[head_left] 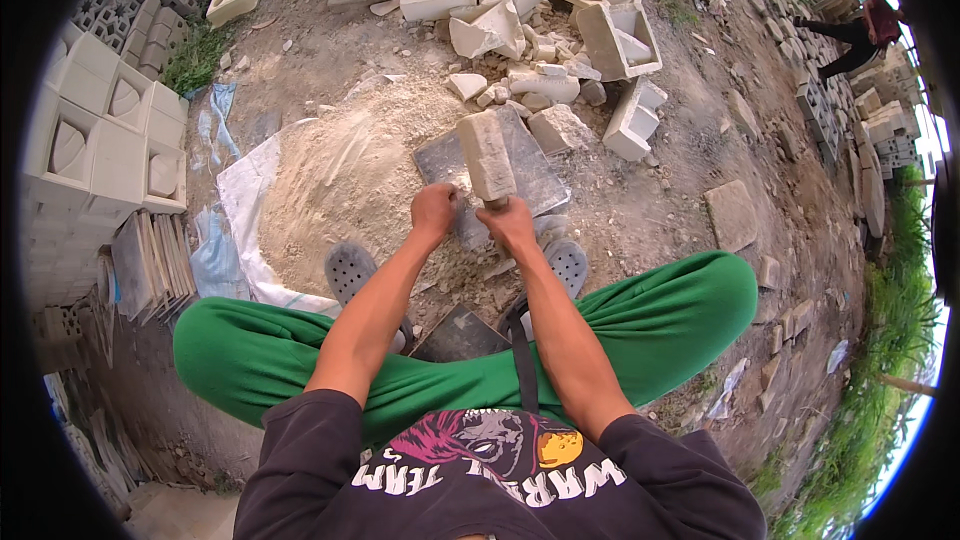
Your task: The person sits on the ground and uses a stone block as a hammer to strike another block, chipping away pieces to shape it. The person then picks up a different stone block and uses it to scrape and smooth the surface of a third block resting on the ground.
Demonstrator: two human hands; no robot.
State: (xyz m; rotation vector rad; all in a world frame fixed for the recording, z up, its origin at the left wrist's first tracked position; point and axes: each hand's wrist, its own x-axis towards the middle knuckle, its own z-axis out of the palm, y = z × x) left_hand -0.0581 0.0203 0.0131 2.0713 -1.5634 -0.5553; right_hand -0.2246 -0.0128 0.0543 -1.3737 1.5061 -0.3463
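My right hand [508,222] is closed round the short handle of a mallet [486,156], whose long, blocky beige head points away from me. The head is over a dark flat slab [540,168] on the ground. Close beside it, my left hand [434,210] is closed in a fist at the slab's near left edge. Pale crumbs lie by its fingers, and what they hold, if anything, is hidden. Left of the slab, a heap of sandy powder [335,165] is spread over a white sheet [240,190].
Broken pale blocks [490,30] are piled beyond the slab. Stacked moulded blocks [110,130] and upright boards [155,260] stand at the left. A flat stone [731,215] lies to the right. Another person [862,35] is at the far right. My grey clogs [350,270] flank the work spot.
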